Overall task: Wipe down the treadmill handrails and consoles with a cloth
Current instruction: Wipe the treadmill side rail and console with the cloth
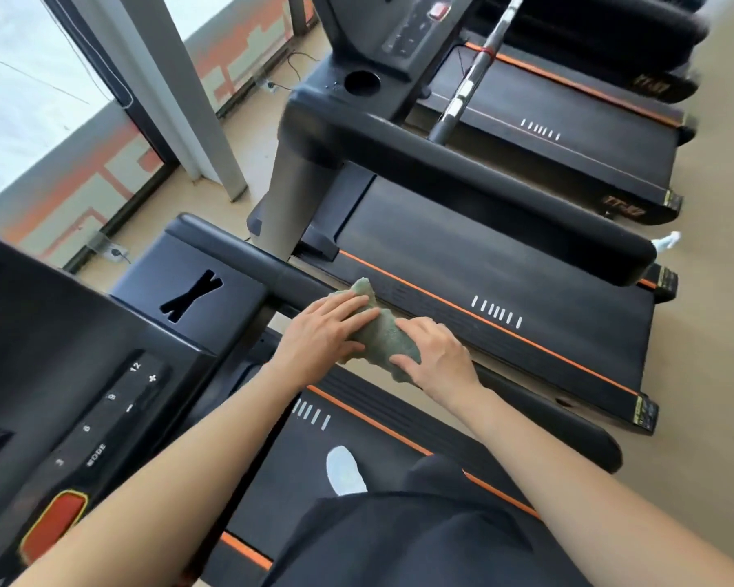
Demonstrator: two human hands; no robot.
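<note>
Green cloth [380, 332] lies bunched over the black handrail [246, 254] of the nearest treadmill, just right of the frame's centre in the head view. The rail runs from ten o'clock down toward four o'clock. The left hand [325, 334] lies flat on the cloth's upper end, fingers nearly straight and close together, pressing it onto the rail. The right hand [439, 360] covers the lower end, its fingers bent over the fabric and its thumb against the near edge, clamping cloth to rail. Both bare forearms reach in from six o'clock.

At eight o'clock sits the console [60, 332], dark, with white speed numbers and a red button [54, 523] near its lower edge. The belt [289, 480] with its orange side stripe lies at six o'clock, and a white shoe [344, 470] stands on it.

Beyond the cloth, at two o'clock, a second treadmill [484, 264] stands parallel. Its round cup holder [362, 81] shows at twelve o'clock. Tan floor [704, 374] fills three o'clock.
</note>
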